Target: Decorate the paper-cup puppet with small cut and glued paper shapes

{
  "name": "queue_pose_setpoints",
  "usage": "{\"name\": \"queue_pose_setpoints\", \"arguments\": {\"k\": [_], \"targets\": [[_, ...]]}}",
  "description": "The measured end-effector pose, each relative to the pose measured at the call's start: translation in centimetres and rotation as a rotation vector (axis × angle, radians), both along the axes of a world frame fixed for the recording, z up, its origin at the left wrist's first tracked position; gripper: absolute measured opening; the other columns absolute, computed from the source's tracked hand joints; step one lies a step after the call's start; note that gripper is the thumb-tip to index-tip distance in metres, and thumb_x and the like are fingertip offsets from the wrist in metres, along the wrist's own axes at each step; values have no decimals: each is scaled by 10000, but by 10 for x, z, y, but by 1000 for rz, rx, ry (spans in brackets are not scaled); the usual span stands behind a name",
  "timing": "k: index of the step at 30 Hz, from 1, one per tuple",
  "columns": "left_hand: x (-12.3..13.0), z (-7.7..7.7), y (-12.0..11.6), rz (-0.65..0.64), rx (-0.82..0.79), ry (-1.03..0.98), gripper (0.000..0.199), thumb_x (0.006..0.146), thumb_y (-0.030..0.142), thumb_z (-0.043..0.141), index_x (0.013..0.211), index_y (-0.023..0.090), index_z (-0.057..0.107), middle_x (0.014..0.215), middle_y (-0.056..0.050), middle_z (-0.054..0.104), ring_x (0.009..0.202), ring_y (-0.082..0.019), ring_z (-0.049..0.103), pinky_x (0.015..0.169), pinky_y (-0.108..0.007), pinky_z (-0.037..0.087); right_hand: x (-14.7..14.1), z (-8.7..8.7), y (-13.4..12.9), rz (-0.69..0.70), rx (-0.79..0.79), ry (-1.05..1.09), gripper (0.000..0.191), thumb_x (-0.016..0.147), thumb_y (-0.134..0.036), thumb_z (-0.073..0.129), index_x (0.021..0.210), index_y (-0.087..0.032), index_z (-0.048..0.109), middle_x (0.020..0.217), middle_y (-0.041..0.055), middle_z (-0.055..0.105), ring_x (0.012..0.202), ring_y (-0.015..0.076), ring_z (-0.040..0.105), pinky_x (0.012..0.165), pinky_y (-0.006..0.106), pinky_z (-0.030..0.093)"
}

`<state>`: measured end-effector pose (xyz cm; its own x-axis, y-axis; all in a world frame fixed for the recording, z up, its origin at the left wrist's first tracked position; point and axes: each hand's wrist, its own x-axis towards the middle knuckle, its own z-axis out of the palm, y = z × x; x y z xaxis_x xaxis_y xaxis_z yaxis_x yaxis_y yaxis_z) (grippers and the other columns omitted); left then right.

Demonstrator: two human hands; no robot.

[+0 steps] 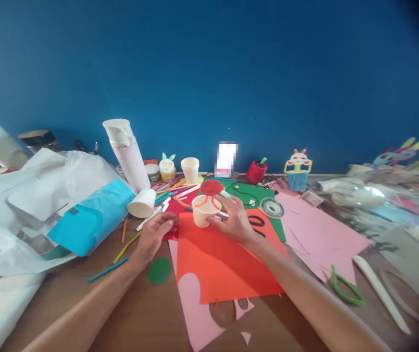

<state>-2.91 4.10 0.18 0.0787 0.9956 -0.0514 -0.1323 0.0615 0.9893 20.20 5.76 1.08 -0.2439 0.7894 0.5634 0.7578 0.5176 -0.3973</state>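
A small white paper cup (201, 218) stands over the orange paper, with a red round paper face (211, 187) above its rim and orange-red strips running down into the cup. My right hand (235, 219) grips the cup from the right, its thumb low on the wall and its fingers by the rim and strips. Left of the cup, apart from it, is my left hand (159, 231). Its thumb and fingers are drawn together in a pinch; anything between them is too small to make out. Black-handled scissors (256, 221) lie partly behind my right hand.
Orange paper (227, 264) overlaps cut pink paper (198, 313). Left are a tipped paper cup (142, 203), a spray can (126, 154) and a plastic bag (18, 210). Tape (271, 208) and pink sheets (315, 230) lie right. A finished cup figure (297, 180) stands near the blue wall.
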Motion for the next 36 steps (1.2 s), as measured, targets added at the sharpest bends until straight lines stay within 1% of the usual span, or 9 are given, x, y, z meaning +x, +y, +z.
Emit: {"name": "queue_pose_setpoints", "arguments": {"k": [4,9,12,16,20,25,28,33,36], "targets": [[1,0,-1,-4,-11,15,260,685,300,599,890,142,579,833,-54,642,715,-160,593,670,-286,474,-9,-5,-5,55,-30,-16,517,714,-397,556,1171,-189,436,1110,97,570,1025,244,503,961,409,218],[4,2,-2,6,-45,48,292,659,323,614,884,141,580,829,-56,633,679,-166,588,613,-296,484,-13,-6,-6,54,-46,-24,538,705,-409,567,1171,-172,440,1106,100,571,974,246,523,951,424,226],[6,3,-3,-30,-24,82,307,664,324,604,909,142,576,870,-64,623,702,-173,587,592,-286,485,-15,-7,-7,53,-43,-25,539,707,-409,564,1172,-167,439,1082,103,583,952,241,529,953,421,226],[6,-6,-1,-69,114,217,300,688,316,572,941,154,571,968,-73,604,851,-203,573,694,-302,479,-18,-9,-9,62,-30,-18,554,716,-412,556,1192,-168,413,1083,105,580,969,237,524,963,418,211],[5,-15,2,-46,249,449,349,690,315,560,992,140,547,1007,-93,600,959,-233,541,810,-354,435,-20,-8,-10,76,-12,-2,554,724,-424,550,1191,-164,408,1108,106,568,1003,234,513,967,419,203],[11,-4,-3,-40,405,668,356,669,328,570,979,152,556,1002,-84,598,951,-226,533,842,-361,404,-24,-4,-14,74,-4,5,544,736,-449,530,1186,-168,409,1139,101,549,1010,224,512,965,407,211],[14,-1,-5,-36,434,701,359,656,337,583,963,153,554,960,-73,601,899,-212,542,801,-344,420,-27,-3,-17,67,-5,11,540,739,-461,523,1178,-167,413,1129,100,556,1003,222,517,966,405,205],[17,-11,-5,-28,359,676,420,648,349,590,1014,151,535,966,-78,600,858,-207,554,752,-330,438,-32,-4,-20,68,-32,-6,535,744,-461,517,1183,-174,411,1124,94,561,987,216,526,970,401,201],[17,-11,-5,-27,344,639,424,644,348,595,1009,142,538,973,-85,605,871,-213,558,761,-332,437,-33,-4,-21,65,-43,-22,541,749,-463,508,1195,-176,400,1131,94,556,989,215,528,968,402,209]]}}
